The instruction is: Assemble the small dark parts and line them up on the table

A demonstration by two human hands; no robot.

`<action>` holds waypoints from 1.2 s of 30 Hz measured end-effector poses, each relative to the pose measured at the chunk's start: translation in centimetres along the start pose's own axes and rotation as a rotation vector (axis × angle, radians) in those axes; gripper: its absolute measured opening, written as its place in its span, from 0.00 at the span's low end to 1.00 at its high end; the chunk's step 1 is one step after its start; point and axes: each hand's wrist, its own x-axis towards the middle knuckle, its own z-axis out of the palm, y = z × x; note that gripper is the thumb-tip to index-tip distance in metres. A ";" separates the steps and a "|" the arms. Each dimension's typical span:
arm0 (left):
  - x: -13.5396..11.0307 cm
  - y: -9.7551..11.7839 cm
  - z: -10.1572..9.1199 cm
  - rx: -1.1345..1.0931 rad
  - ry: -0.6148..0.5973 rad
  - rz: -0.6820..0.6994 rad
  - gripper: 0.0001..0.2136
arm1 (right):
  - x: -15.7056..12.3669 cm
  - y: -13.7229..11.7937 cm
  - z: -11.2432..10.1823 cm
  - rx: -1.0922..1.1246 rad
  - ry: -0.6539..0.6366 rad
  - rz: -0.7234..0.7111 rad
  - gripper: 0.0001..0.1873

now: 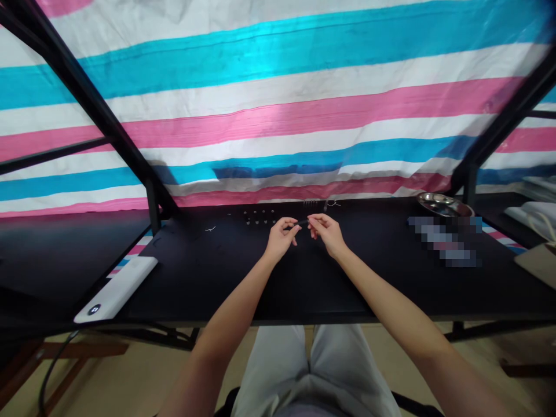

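Over the black table (313, 289), my left hand (281, 236) and my right hand (329, 234) face each other, fingertips pinched. Between them is a small, dark, rod-like piece (302, 222), gripped at one end by each hand. It lies roughly level, and its exact kind is too small to make out. Just left of my left hand, several small round metallic pieces (256, 223) stand in two rows. Behind my hands, near the far table edge, is a short row of tiny pieces (310, 203). Thin white strands (333, 203) lie to the right of that row.
A shiny metal dish (445, 204) stands at the back right, beside a blurred-out patch (447, 237). On the left edge rests a long white device (117, 289) with a round dark button. Another white scrap (211, 229) lies left. Striped sheeting (278, 116) and black frame bars (95, 110) rise behind.
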 end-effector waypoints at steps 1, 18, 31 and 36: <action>0.0 0.0 0.0 0.000 -0.001 0.001 0.15 | 0.0 -0.1 0.0 0.000 0.005 0.003 0.18; 0.0 0.3 0.0 -0.009 0.012 -0.002 0.15 | 0.1 -0.2 -0.3 0.013 0.014 0.013 0.18; -0.1 0.0 0.0 0.022 0.003 0.012 0.15 | 0.1 0.1 -0.4 0.002 -0.038 0.055 0.18; -0.1 0.1 0.0 0.017 0.003 0.007 0.14 | 0.0 -0.1 -0.3 0.013 -0.040 0.043 0.17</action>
